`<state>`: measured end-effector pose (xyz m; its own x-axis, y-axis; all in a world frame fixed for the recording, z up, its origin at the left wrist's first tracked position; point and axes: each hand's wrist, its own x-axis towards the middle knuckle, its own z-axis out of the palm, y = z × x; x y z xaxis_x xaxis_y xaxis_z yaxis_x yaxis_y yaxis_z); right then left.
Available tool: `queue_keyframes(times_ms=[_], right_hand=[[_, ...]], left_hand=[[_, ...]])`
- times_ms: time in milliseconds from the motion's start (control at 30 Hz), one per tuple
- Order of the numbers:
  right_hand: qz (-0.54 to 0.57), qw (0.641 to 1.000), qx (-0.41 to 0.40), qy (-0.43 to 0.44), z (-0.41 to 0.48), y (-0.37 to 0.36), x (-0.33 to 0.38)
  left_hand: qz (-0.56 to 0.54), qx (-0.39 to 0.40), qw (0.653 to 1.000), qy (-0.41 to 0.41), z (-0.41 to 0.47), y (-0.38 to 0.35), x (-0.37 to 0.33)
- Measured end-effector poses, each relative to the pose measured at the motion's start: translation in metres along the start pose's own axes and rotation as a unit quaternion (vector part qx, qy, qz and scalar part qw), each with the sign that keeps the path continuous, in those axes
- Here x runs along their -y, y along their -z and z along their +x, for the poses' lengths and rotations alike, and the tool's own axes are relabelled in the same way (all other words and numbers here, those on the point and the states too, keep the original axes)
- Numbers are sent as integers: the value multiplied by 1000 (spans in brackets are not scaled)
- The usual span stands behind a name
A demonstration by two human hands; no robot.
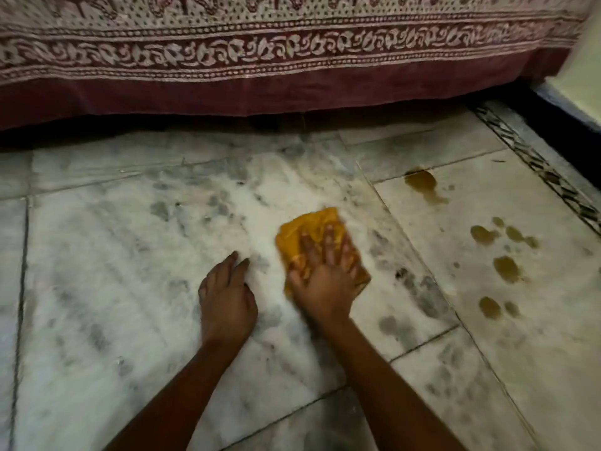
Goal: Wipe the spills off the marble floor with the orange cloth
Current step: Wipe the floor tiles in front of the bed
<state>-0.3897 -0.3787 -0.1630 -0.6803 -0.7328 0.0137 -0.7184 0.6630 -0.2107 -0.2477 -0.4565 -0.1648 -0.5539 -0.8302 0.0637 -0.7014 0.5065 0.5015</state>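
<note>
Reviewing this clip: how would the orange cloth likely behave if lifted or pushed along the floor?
The orange cloth looks floppy: it lies bunched in folds under the flat right hand, so it would probably sag if lifted. Pushed, it likely slides easily on the smooth marble floor, though its free edges may crumple.
</note>
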Motion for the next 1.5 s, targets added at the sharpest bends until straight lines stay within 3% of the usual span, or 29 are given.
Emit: queue_keyframes(times_ms=[100, 200, 267, 367, 467, 533, 600, 700, 800, 900, 1033, 1133, 1200, 1267, 1367, 1500], right_hand=[[13, 983, 5, 185, -72, 0, -13], [-3, 967, 25, 252, -114, 16, -86], [-31, 981, 30, 191, -104, 31, -137], [-57, 997, 50, -1, -42, 34, -162], [-40, 987, 18, -151, 45, 28, -118], [-24, 983, 28, -178, 88, 23, -58], [-8, 991, 55, -119, 101, 11, 7], [5, 993, 30, 110, 65, -9, 62], [1, 972, 35, 234, 1, -7, 32], [6, 964, 66, 256, -39, 17, -48], [-39, 995, 69, 63, 18, 27, -117], [-62, 991, 40, -114, 107, 21, -85], [-46, 984, 52, -163, 152, 16, -35], [-38, 993, 63, -91, 165, 3, 26], [-13, 992, 86, 88, 127, -17, 82], [-7, 962, 52, 266, 58, -11, 30]], left_hand=[[31, 4, 1000, 1, 10, 5, 9], [59, -2, 998, -1, 24, 7, 21], [70, -9, 997, -8, 35, 8, 29], [75, -29, 997, 1, 45, 8, 39], [71, -41, 997, 8, 45, 5, 39], [66, -48, 997, 11, 44, 4, 40], [51, -64, 996, 33, 45, 6, 43], [30, -77, 994, 77, 47, 8, 43], [22, -81, 993, 78, 49, 8, 39], [27, -70, 993, 88, 49, 9, 38], [39, -55, 994, 86, 48, 9, 37], [55, -44, 994, 83, 48, 7, 35], [55, -44, 995, 77, 48, 7, 35], [48, -49, 994, 82, 47, 8, 36], [45, -54, 993, 91, 48, 7, 36], [29, -69, 993, 88, 49, 10, 35]])
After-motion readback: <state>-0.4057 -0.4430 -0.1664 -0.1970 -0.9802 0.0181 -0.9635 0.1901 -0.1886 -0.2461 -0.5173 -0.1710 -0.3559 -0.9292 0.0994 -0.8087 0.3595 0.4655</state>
